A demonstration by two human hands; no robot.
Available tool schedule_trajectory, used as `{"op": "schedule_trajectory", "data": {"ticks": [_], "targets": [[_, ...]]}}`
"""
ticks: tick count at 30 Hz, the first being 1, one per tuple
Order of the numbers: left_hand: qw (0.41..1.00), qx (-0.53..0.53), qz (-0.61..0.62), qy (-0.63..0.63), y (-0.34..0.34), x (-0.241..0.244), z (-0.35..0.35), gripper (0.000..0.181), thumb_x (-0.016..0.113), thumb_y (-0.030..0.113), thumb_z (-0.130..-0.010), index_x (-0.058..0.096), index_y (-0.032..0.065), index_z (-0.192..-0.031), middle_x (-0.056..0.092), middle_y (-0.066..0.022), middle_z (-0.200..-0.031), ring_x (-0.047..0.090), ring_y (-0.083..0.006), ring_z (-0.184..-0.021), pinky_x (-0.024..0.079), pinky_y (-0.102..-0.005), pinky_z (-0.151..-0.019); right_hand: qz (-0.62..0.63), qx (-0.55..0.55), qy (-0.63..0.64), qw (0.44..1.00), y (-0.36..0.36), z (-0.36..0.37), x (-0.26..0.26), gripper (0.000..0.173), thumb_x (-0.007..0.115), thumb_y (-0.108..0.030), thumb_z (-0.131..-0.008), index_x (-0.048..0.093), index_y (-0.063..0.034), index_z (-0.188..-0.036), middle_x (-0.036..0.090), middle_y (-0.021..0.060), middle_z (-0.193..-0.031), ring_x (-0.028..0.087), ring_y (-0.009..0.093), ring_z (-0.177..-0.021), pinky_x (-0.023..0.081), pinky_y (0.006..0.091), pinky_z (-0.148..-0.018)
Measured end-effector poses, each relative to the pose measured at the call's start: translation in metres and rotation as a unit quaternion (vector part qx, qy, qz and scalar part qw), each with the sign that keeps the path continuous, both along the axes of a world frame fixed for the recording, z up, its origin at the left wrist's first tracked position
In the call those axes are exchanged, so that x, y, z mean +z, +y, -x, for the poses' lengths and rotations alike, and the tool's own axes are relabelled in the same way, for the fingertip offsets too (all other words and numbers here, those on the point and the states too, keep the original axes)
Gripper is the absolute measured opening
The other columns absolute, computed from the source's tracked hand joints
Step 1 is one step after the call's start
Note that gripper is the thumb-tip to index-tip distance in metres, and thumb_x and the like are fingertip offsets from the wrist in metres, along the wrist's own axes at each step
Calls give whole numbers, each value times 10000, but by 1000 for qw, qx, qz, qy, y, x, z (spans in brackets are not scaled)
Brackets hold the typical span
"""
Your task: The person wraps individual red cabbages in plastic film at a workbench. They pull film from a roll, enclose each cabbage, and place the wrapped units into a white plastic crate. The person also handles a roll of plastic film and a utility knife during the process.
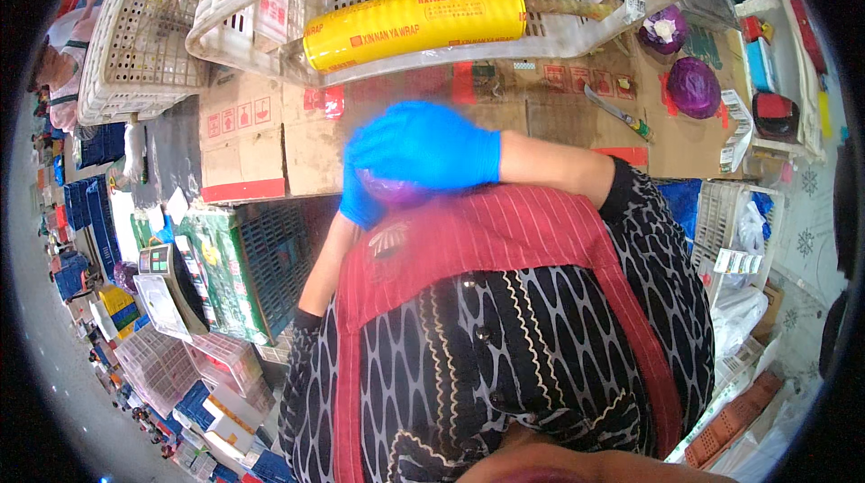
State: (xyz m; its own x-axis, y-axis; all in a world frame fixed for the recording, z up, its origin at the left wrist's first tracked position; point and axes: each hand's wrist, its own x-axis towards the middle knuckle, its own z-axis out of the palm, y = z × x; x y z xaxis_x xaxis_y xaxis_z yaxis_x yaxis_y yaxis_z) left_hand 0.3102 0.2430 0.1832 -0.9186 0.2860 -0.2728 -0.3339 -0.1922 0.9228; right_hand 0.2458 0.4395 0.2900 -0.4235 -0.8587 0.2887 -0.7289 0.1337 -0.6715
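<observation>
A purple cabbage (pixel 393 187) with a shiny surface, perhaps film, is held close against the red apron. My right hand (pixel 429 145), in a blue glove, lies over its top and far side. At its left side is my left hand (pixel 359 196), gloved in blue too and partly covered by the right. Motion blurs both hands, and they hide much of the cabbage. Beyond them, a yellow roll of plastic wrap (pixel 415 23) is mounted on a rod across a white plastic crate (pixel 270 60). Flattened cardboard (pixel 243 165) covers the work surface beneath.
Two more purple cabbages, one whole (pixel 694 87) and one stem-up (pixel 663 30), sit at the right. Near them lies a knife (pixel 618 111). Another white crate (pixel 138 30) stands at the left, with a weighing scale (pixel 172 287) lower down. A person (pixel 64 74) is at far left.
</observation>
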Motion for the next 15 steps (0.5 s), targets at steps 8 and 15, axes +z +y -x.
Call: {"op": "schedule_trajectory", "data": {"ticks": [8, 15], "targets": [[921, 161, -260, -242, 13, 19, 12, 619, 352, 563, -991, 493, 117, -1396, 551, -130, -1367, 554, -279, -1225, 461, -438, -1039, -25, -93, 55, 994, 6, 2, 3, 391, 548, -343, -975, 625, -123, -1290, 624, 151, -1291, 576, 318, -1214, 443, 436, -1040], [925, 92, -293, -224, 21, 55, 14, 701, 359, 588, -975, 437, 77, -1448, 541, -154, -1391, 566, -307, -1225, 453, -462, -1052, 111, -104, -13, 988, 23, 5, -6, 450, 579, -327, -937, 599, -88, -1318, 597, 170, -1320, 564, 342, -1216, 418, 458, -1060]]}}
